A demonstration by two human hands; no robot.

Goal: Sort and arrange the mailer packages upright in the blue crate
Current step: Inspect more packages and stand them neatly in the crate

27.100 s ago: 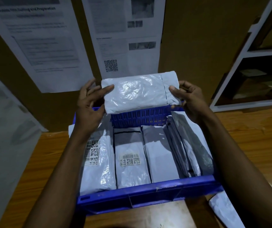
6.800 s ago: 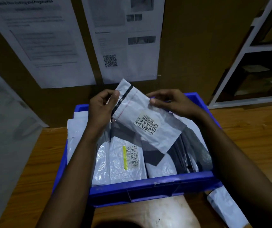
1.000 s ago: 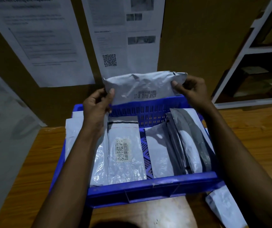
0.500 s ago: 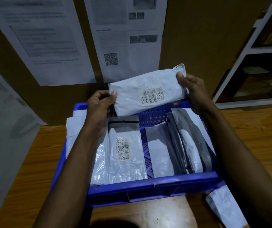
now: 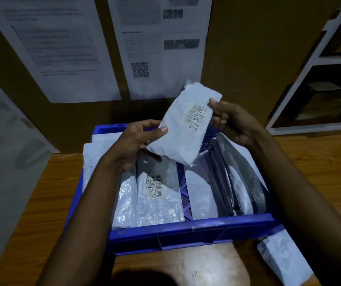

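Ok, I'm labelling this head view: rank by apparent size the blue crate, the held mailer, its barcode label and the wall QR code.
1. blue crate
2. held mailer
3. barcode label and QR code: near alike, and the label sits closer to the camera, so unranked.

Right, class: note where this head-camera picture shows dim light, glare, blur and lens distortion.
Head view: dim overall; glare patches on the glossy mailers in the blue crate. Head view: poster text too blurred to read, barcode label on the held mailer sharper. Head view: white shelf frame slants, probably wide-lens distortion; a dark shadow covers the wooden table at the bottom edge.
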